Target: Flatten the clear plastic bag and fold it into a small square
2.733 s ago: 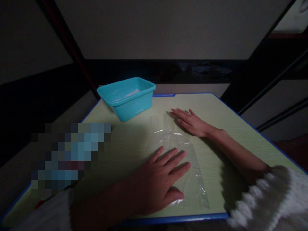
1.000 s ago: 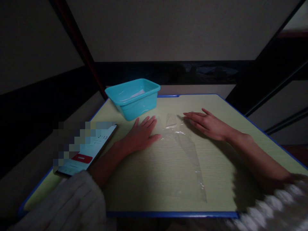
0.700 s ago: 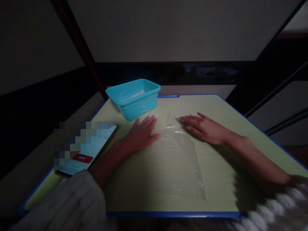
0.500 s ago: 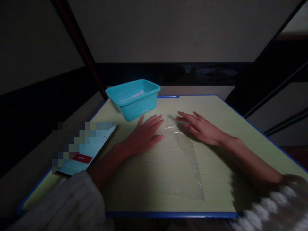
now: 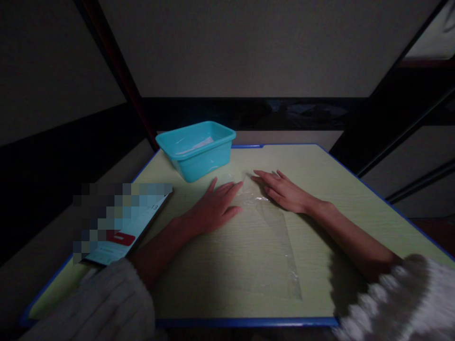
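A clear plastic bag (image 5: 263,251) lies flat on the pale wood-grain table (image 5: 320,265), its top end between my hands. My left hand (image 5: 218,204) rests at the bag's upper left with fingers apart, index finger and thumb reaching over its edge. Over the upper right part of the bag is my right hand (image 5: 284,190), fingers spread and holding nothing; its fingertips are near the bag's top corner. Whether those fingertips touch the plastic I cannot tell.
A turquoise plastic basket (image 5: 204,158) with something pale and clear inside stands at the back left. A phone or tablet (image 5: 142,222) with a lit screen lies at the left, beside my left forearm. A blue edge (image 5: 249,322) rims the table.
My right hand has moved left, closer to my left hand. The fingers of my left hand have shifted, the index finger now nearer the bag's top. The view has tilted slightly.
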`<state>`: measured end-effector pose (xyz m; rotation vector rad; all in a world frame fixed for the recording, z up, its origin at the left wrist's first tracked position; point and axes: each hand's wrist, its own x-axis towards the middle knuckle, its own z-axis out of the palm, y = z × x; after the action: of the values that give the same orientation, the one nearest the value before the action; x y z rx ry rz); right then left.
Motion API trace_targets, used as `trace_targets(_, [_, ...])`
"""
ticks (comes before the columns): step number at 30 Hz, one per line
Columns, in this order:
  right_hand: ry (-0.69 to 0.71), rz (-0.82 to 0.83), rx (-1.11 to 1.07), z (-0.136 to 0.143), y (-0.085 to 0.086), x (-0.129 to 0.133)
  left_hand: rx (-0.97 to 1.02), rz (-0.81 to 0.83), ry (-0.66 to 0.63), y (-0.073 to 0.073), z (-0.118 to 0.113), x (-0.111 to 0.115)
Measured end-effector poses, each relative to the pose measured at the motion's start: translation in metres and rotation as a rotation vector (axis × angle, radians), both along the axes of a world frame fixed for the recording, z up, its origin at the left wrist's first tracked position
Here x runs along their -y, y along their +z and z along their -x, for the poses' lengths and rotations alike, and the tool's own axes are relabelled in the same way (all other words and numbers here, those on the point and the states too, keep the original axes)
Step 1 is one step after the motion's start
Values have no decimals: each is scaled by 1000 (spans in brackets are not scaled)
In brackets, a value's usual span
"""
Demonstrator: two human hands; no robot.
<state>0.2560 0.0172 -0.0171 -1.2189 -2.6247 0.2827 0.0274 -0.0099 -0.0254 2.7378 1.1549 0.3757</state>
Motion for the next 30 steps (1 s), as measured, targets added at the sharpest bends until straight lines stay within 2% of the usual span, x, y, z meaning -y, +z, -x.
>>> trace_targets(7, [82, -36, -18, -5, 4, 3, 23, 20, 2, -2, 1, 1])
trace_targets(11, [80, -53, -15, -7, 5, 5, 42, 18, -21, -2, 2, 1])
trace_targets(14, [86, -116, -31, -7, 10, 9, 77, -8, -56, 1, 4, 2])
trace_targets(16, [140, -133, -48, -5, 15, 16, 116, -14, -75, 5, 5, 3])
trace_targets(19, [227, -70, -54, -1, 23, 27, 192, 45, -73, 13, 5, 7])
trace_targets(23, [322, 69, -64, 6, 31, 42, 294, 225, 33, 20, 4, 8])
trace_targets(27, [429, 172, -43, 15, 34, 58, 333, 387, 64, 20, 6, 6])
trace_targets(30, [578, 220, 36, 21, 33, 72, 348, 413, 69, 19, 6, 5])
